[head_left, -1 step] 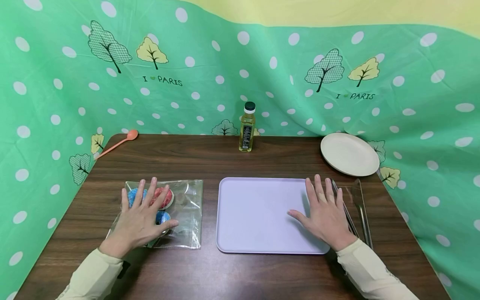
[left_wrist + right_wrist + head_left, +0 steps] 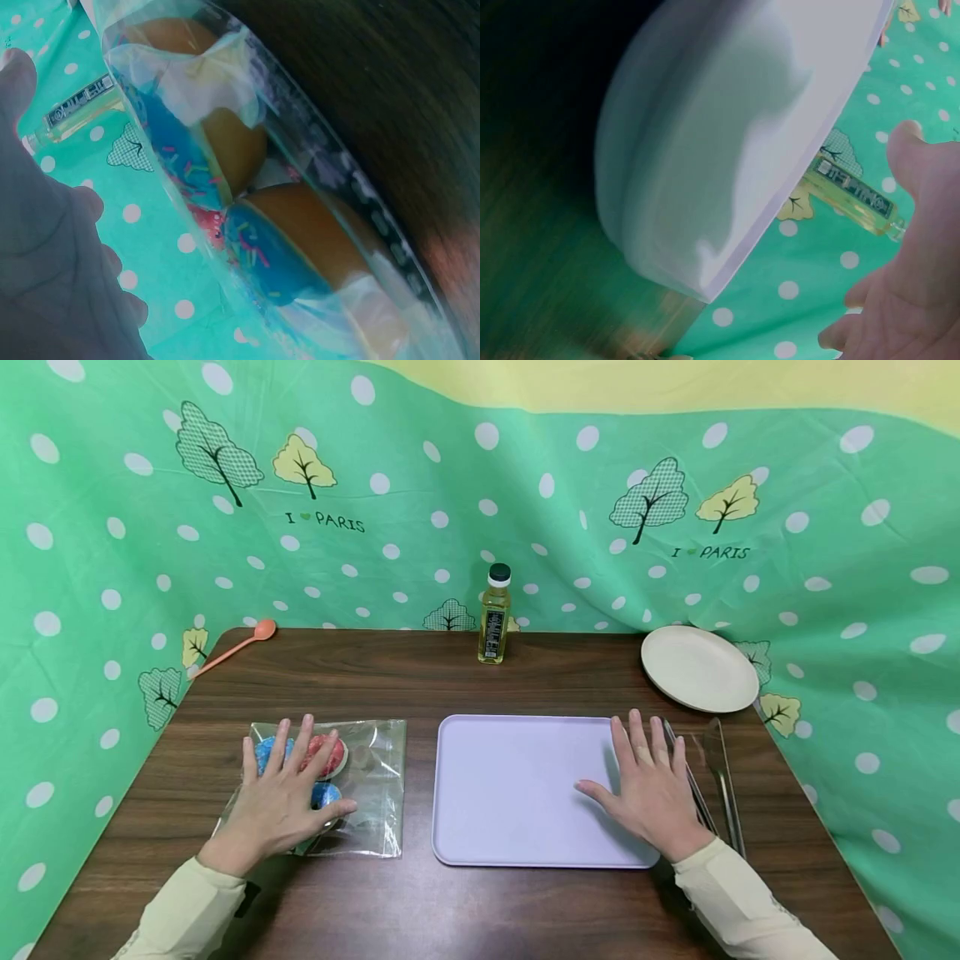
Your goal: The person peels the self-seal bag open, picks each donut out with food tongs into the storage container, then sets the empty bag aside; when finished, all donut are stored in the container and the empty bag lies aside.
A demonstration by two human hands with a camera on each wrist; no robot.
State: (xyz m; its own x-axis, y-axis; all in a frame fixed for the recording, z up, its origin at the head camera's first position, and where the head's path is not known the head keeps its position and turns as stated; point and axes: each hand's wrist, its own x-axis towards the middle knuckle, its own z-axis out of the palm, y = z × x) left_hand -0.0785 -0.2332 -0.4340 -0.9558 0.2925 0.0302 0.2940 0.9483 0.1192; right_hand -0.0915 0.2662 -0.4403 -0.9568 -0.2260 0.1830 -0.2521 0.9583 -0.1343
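My left hand hovers with spread fingers over a clear plastic bag. Inside the bag are doughnuts with blue icing and sprinkles, plus a red-iced doughnut. The hand partly covers them in the head view, and nothing is gripped. Above the right end of a flat lilac tray, my right hand is held palm down, fingers straight, a shadow beneath it. Long metal utensils lie just right of the tray, partly hidden by that hand and forearm.
A bottle of yellow oil with a dark cap stands at the table's back edge. An orange spoon lies at the back left corner, and a white oval plate at the back right. Green dotted cloth hangs behind and beside the table.
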